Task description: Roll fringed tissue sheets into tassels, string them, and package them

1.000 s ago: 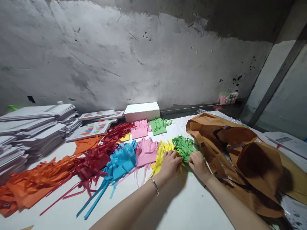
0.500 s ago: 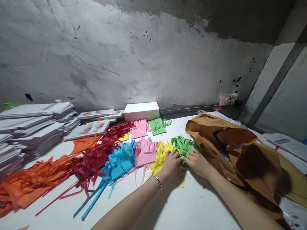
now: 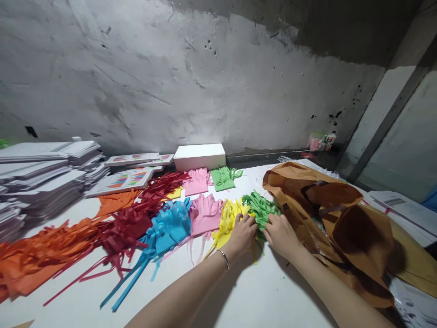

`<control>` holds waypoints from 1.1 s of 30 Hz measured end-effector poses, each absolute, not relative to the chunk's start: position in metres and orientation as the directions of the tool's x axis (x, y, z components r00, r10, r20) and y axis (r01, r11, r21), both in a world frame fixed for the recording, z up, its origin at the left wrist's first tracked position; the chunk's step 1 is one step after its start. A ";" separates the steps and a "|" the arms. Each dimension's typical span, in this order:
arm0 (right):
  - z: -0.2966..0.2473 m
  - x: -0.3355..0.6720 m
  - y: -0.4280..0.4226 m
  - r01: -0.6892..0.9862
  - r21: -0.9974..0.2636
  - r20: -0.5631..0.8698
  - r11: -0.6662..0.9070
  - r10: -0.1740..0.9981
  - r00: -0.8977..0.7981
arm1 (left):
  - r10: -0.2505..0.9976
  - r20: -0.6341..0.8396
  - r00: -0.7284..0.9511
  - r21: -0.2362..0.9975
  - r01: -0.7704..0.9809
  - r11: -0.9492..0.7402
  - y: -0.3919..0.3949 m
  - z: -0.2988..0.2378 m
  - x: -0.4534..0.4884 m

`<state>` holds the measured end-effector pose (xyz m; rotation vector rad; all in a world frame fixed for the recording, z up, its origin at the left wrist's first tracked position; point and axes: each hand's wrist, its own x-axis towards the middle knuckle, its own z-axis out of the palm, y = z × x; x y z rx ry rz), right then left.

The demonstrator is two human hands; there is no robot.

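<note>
A row of cut paper fringe piles lies on the white table (image 3: 259,296): orange (image 3: 44,255), dark red (image 3: 126,225), blue (image 3: 167,228), pink (image 3: 206,214), yellow (image 3: 229,216) and green (image 3: 261,207). My left hand (image 3: 243,234), with a thin bracelet at the wrist, rests curled on the yellow pile's near end, fingertips at the green strips. My right hand (image 3: 282,234) pinches the near edge of the green pile. Both hands meet where yellow and green touch.
Crumpled brown paper bags (image 3: 341,214) fill the right side. A white box (image 3: 200,156) stands by the wall, with smaller pink (image 3: 197,181) and green (image 3: 223,177) cut sheets before it. Stacks of white printed cards (image 3: 44,173) sit at the left. Small bottles (image 3: 322,141) stand far right.
Both hands have stayed on the green and yellow strips, shifting slightly closer together. The view has drifted a little to the right and down.
</note>
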<state>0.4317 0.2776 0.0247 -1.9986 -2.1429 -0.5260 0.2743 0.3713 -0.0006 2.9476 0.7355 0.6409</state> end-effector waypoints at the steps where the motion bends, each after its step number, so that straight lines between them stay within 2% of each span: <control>1: 0.027 0.429 0.280 0.987 0.139 0.352 0.081 0.928 -0.125 | 0.457 0.385 0.802 0.133 0.442 -0.887 0.372 -0.001 0.274; 5: 0.022 0.430 0.293 0.975 0.125 0.318 0.182 0.924 -0.213 | 0.469 0.392 0.791 0.146 0.450 -0.881 0.374 -0.004 0.272; 9: 0.006 0.446 0.304 0.977 0.092 0.324 0.193 0.922 -0.212 | 0.496 0.403 0.769 0.177 0.467 -0.866 0.377 -0.006 0.269; 21: -0.005 0.458 0.302 0.980 -0.050 0.537 0.192 0.833 -0.136 | 0.553 0.432 0.712 0.319 0.453 -0.833 0.378 -0.003 0.271; 28: -0.007 0.458 0.297 0.979 -0.059 0.613 0.197 0.781 -0.121 | 0.563 0.400 0.723 0.466 0.369 -0.804 0.378 0.002 0.275; 33: -0.006 0.454 0.295 0.979 -0.032 0.628 0.200 0.767 -0.136 | 0.653 0.325 0.683 0.625 0.363 -0.691 0.383 -0.001 0.282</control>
